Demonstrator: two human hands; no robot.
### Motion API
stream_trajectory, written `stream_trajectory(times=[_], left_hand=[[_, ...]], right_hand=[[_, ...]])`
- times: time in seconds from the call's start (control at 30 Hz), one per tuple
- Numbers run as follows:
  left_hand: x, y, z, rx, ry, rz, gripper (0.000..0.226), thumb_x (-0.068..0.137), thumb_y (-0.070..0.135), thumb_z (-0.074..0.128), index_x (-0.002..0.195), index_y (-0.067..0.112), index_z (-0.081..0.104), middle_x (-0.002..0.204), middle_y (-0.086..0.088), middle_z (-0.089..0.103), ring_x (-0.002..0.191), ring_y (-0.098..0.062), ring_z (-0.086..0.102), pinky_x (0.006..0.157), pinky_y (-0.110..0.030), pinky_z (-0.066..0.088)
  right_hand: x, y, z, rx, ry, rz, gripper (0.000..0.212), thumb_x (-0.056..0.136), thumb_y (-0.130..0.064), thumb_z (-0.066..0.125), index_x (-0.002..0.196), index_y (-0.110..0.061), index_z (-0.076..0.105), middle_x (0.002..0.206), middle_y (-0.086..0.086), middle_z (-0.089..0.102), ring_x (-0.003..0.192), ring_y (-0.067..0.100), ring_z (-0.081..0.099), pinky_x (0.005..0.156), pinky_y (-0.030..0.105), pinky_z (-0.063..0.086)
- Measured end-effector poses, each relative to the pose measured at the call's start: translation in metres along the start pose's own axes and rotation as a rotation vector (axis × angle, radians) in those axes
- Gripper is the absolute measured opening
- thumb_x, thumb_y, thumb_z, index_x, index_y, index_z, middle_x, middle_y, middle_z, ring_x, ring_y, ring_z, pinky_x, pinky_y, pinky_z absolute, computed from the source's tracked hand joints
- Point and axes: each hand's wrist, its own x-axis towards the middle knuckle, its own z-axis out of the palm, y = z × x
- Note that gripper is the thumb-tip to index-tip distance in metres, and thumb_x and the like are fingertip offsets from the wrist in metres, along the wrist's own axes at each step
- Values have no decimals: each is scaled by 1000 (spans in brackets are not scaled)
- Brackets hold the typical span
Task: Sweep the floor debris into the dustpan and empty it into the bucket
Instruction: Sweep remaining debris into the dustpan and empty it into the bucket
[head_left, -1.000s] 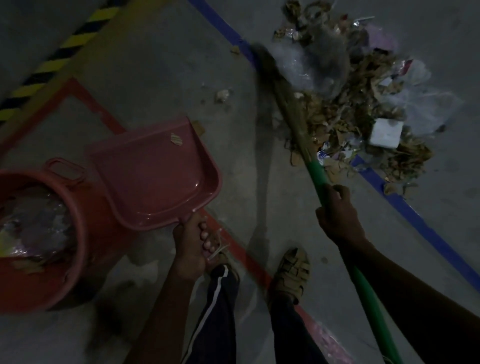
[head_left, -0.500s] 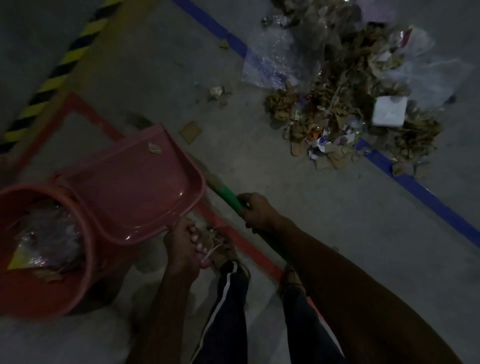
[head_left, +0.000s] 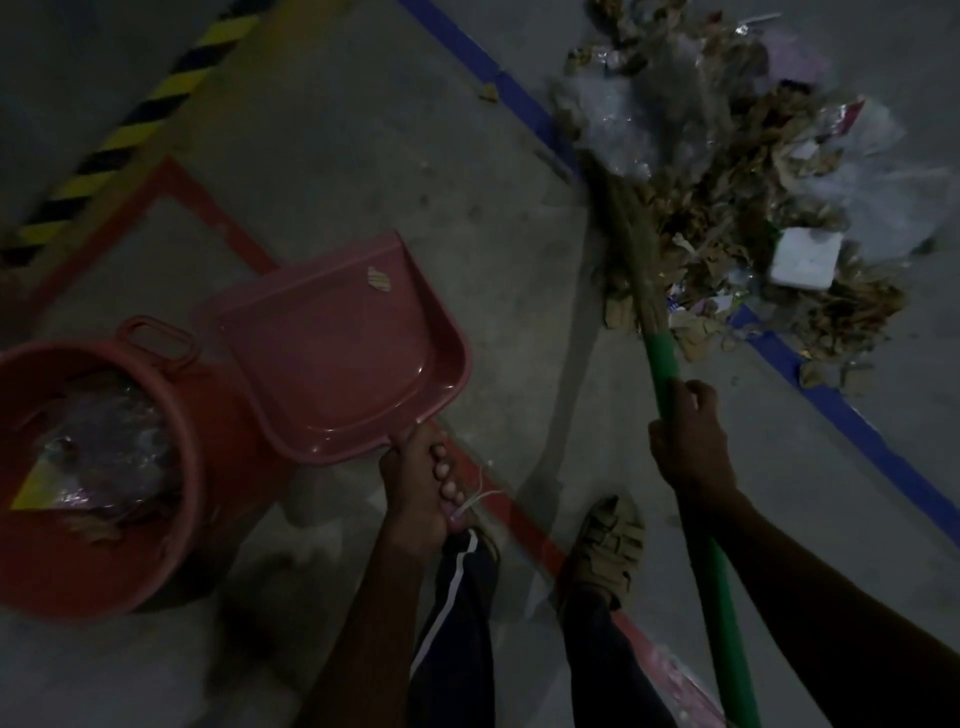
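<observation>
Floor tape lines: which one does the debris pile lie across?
The blue line. The debris pile covers its middle stretch, while the red line and the yellow-and-black striped line run bare, left of the pile.

Both hands (head_left: 421, 478) (head_left: 688, 441) curled, gripping

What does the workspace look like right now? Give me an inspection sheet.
Surface: grey floor with blue, red, yellow-black lines.
Job's things: pink dustpan held beside red bucket, one scrap in it; bucket holds trash; broom bristles at debris pile.
Clutter: white block and clear plastic in pile.
Hands: left hand grips dustpan handle; right hand grips broom.
Cables: nothing seen.
Surroundings: dim; sandalled foot.
</observation>
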Motion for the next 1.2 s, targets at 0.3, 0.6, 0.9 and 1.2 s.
stream_trajectory(times=[0.3,0.6,0.9,1.2], left_hand=[[2,26,-6,-8,-8,-11,33,86,11,54,56,15,40,45,0,32,32,-13,26,45,-22,22],[23,90,-11,-21,-30,20,32,87,10,52,59,14,39,42,1,31,29,-13,26,41,-18,22],[52,134,-6,58,-53,47,31,87,11,53,58,14,41,43,1,32,29,-13,27,41,-17,23],[50,135,5,48,-91,9,32,89,6,51,60,10,40,42,0,31,27,-12,25,37,-14,25]], right_hand=[[-56,-23,-2,149,90,-192,52,90,-15,51,139,2,47,137,17,41,103,13,44,85,34,42],[2,-144,14,577,-22,-197,63,88,-15,74,145,-21,45,128,-1,43,69,22,65,42,26,51],[170,-259,-3,644,-213,27,61,93,-3,63,148,-2,38,123,20,57,66,31,69,54,46,61],[133,-171,-12,296,-144,188,29,101,-15,50,126,-2,52,92,14,63,63,28,70,43,33,55]])
